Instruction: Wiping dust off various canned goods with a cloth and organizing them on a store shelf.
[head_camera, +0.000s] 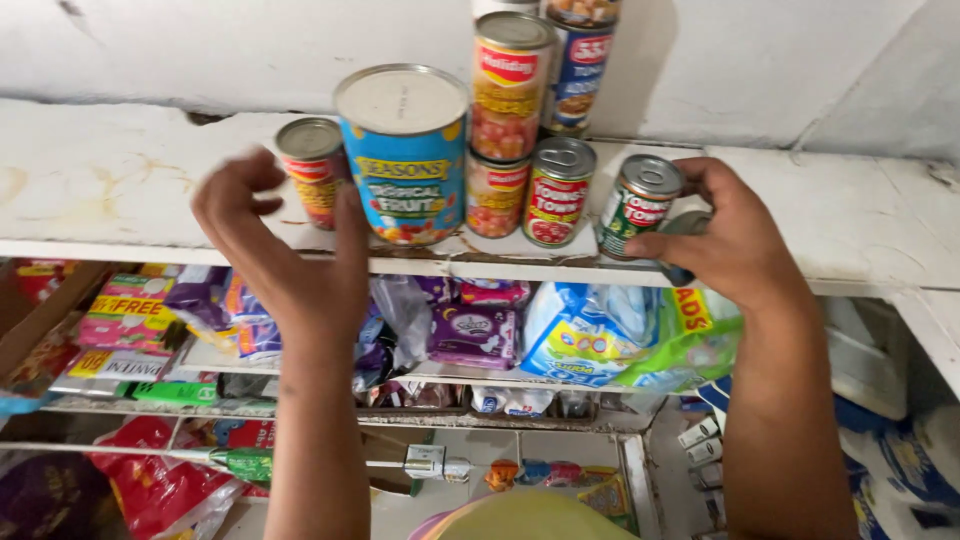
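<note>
My left hand (285, 255) is raised at the front edge of the white shelf (130, 170), fingers apart, holding nothing. It sits just beside a large blue fruit can (405, 155) and a small red can (313, 170) behind it. My right hand (725, 240) grips a small red-and-green can (637, 205), tilted, at the shelf's front. A second dark can seems to be tucked in the same palm, mostly hidden. Between the hands stand a small red can (557, 192) and two stacked yellow-red cans (507, 85).
A tall blue can (580, 60) stands at the back against the white wall. Below the shelf, wire racks hold packets, sachets and bags (590, 335). White-and-blue sacks (900, 460) lie at lower right; red bags (150, 485) at lower left.
</note>
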